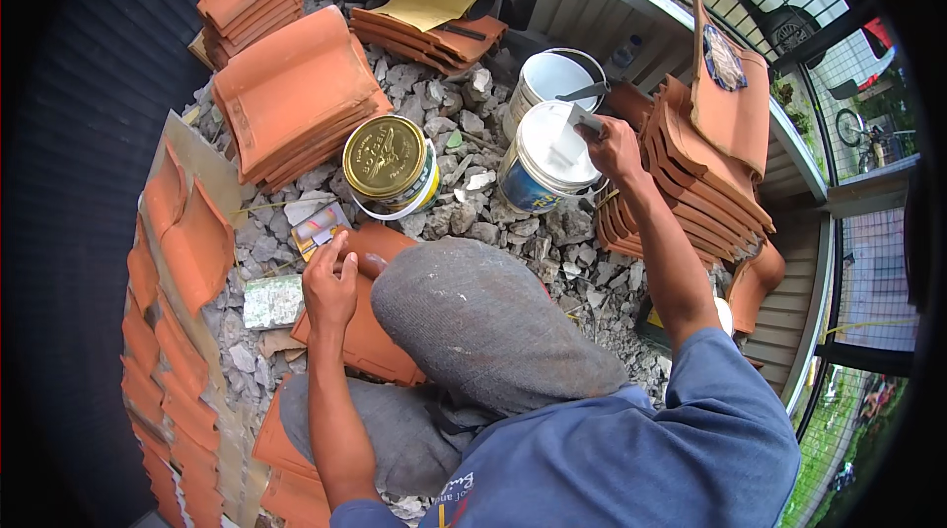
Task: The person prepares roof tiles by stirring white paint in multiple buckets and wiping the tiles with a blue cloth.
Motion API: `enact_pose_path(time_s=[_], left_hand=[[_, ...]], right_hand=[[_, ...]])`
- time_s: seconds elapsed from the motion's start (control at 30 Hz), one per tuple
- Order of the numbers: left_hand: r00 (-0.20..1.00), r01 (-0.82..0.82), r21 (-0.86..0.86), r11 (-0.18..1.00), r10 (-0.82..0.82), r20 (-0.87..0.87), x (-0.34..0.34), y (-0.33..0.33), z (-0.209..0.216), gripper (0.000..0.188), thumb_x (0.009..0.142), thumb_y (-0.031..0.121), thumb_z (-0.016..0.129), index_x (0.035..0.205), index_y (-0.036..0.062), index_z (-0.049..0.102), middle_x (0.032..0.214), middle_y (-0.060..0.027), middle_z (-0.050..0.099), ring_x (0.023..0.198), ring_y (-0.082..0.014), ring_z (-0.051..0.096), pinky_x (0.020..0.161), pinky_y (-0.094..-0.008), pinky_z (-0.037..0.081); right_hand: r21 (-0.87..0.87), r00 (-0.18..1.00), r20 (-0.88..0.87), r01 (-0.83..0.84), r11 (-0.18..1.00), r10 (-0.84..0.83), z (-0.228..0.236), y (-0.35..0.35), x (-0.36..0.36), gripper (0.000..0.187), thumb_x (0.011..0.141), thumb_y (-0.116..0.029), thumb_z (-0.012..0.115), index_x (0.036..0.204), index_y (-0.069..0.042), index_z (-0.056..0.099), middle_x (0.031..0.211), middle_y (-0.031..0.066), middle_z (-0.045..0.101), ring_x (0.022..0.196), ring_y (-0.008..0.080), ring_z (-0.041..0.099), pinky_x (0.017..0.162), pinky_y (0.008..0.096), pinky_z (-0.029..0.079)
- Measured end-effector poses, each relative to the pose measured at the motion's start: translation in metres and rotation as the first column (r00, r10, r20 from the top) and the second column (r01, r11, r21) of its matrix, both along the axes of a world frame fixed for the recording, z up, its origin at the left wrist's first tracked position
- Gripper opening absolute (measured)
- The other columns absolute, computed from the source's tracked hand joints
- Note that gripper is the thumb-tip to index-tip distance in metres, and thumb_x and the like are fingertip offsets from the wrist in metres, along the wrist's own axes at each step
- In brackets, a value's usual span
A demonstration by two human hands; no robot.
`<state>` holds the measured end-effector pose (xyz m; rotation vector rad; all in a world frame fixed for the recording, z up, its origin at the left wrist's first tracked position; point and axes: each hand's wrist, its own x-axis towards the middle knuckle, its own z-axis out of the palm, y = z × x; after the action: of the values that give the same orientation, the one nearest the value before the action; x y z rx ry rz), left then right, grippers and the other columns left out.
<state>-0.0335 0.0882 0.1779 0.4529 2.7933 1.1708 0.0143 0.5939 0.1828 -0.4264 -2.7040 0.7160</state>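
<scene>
My right hand (614, 145) grips a putty knife (583, 120) with a flat, greyish blade. It is over a white and blue bucket (531, 188) whose top shows smooth white; I cannot tell whether this is paste or a lid. My left hand (328, 283) is raised in front of my bent knee with its fingers apart and nothing in it. Close to those fingers lies a small package (320, 228). Just beyond them, an orange clay roof tile (373, 244) is partly hidden by my knee.
Stacked clay tiles (296, 84) stand at the far left, more tiles (671, 173) at the right. A paint can (387, 157) with a gold lid and an open white bucket (555, 76) rest on broken rubble (464, 217). Corrugated metal sheeting (592, 10) walls the back.
</scene>
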Motion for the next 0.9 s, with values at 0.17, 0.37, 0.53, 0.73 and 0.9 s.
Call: enact_pose_path(time_s=[0.17,0.37,0.53,0.73,0.9], left_hand=[[1.000,-0.029,0.066,0.997,0.029,0.003,0.009,0.007,0.016,0.040,0.098,0.007,0.067,0.138,0.0039,0.068,0.116,-0.0142,0.072,0.089,-0.0227,0.074,0.074,-0.0333,0.060],[0.999,-0.025,0.032,0.999,0.024,0.028,0.016,0.002,0.016,0.039,0.096,0.005,0.069,0.135,0.0009,0.068,0.117,-0.0152,0.072,0.089,-0.0237,0.074,0.075,-0.0343,0.062],[1.000,0.004,0.022,1.000,-0.004,0.021,0.019,0.013,0.023,0.039,0.095,0.005,0.069,0.134,-0.0003,0.067,0.117,-0.0162,0.071,0.086,-0.0246,0.073,0.074,-0.0343,0.061],[0.999,-0.038,0.062,0.997,0.036,0.038,0.022,0.011,0.026,0.041,0.095,0.004,0.070,0.136,0.0007,0.067,0.118,-0.0174,0.071,0.090,-0.0260,0.073,0.077,-0.0352,0.061],[0.999,-0.037,0.072,0.997,0.038,-0.006,0.022,0.003,0.023,0.038,0.096,0.009,0.070,0.133,0.0013,0.069,0.111,-0.0153,0.071,0.086,-0.0257,0.073,0.078,-0.0357,0.059]], right_hand=[[0.153,0.976,-0.200,-0.060,0.986,0.090,-0.023,0.000,0.002,0.019,0.092,-0.017,0.073,0.103,-0.003,0.078,0.098,0.0245,0.075,0.088,0.0426,0.073,0.078,0.0465,0.058],[-0.171,0.995,-0.102,0.003,0.985,-0.021,-0.026,-0.018,0.000,0.019,0.095,-0.017,0.073,0.106,-0.003,0.078,0.092,0.0234,0.075,0.081,0.0400,0.073,0.073,0.0425,0.056],[-0.406,0.997,-0.077,-0.049,0.912,0.019,-0.031,-0.011,0.015,0.023,0.096,-0.016,0.076,0.111,0.001,0.076,0.088,0.0133,0.079,0.077,0.0143,0.068,0.073,0.0352,0.054],[-0.624,0.994,-0.019,-0.096,0.775,0.107,-0.032,-0.008,0.017,0.025,0.101,-0.018,0.075,0.116,0.003,0.075,0.096,-0.0001,0.076,0.086,0.0079,0.063,0.078,0.0302,0.052],[-0.424,0.979,-0.054,-0.203,0.883,0.199,-0.038,0.013,0.006,0.023,0.099,-0.016,0.072,0.103,0.006,0.075,0.084,-0.0004,0.073,0.080,0.0075,0.060,0.074,0.0297,0.051]])
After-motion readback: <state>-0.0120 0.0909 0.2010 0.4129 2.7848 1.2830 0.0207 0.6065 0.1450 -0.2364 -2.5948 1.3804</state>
